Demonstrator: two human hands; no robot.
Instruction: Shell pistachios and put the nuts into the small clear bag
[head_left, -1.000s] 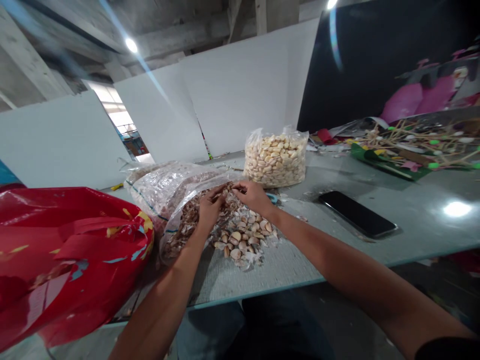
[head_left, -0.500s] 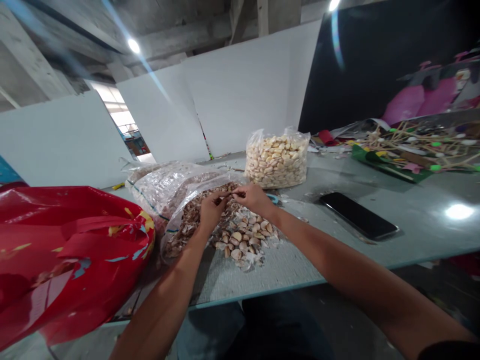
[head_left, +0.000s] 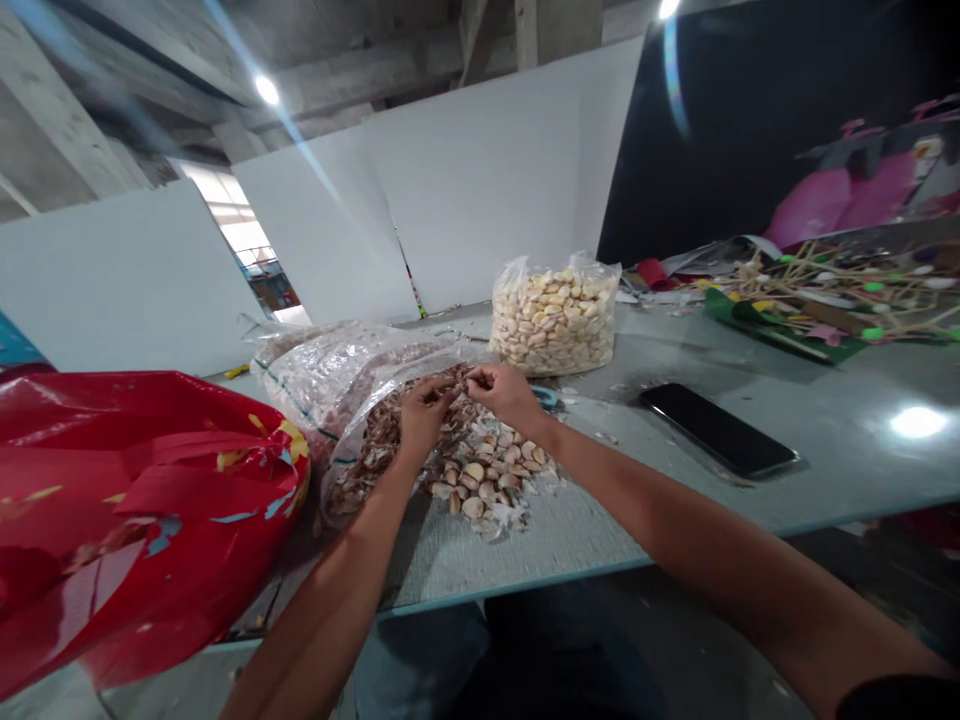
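Note:
My left hand (head_left: 424, 418) and my right hand (head_left: 507, 398) meet fingertip to fingertip over the mouth of a clear plastic bag (head_left: 390, 372) of brown garlic skins (head_left: 379, 440). Both are closed in a pinch around one small piece, apparently a garlic clove, mostly covered by the fingers. Just below them, unpeeled garlic cloves (head_left: 487, 478) lie in a loose heap with papery skins on the table (head_left: 600, 520). Behind my right hand stands a clear bag of peeled garlic cloves (head_left: 555, 320). A light-blue object (head_left: 544, 397) shows partly beside my right wrist.
A large red bag (head_left: 165, 500) fills the left side. A black phone (head_left: 718, 430) lies right of my right forearm. Thin sticks with coloured tips (head_left: 832, 290) and a green sheet (head_left: 780, 330) are piled at far right, before pink bottles (head_left: 840, 200). White panels (head_left: 502, 170) stand behind.
My fingertips have shifted slightly, with a small gap opening between the two hands. The dark strip seen between them before is less visible. The bags, heap and phone stay where they were.

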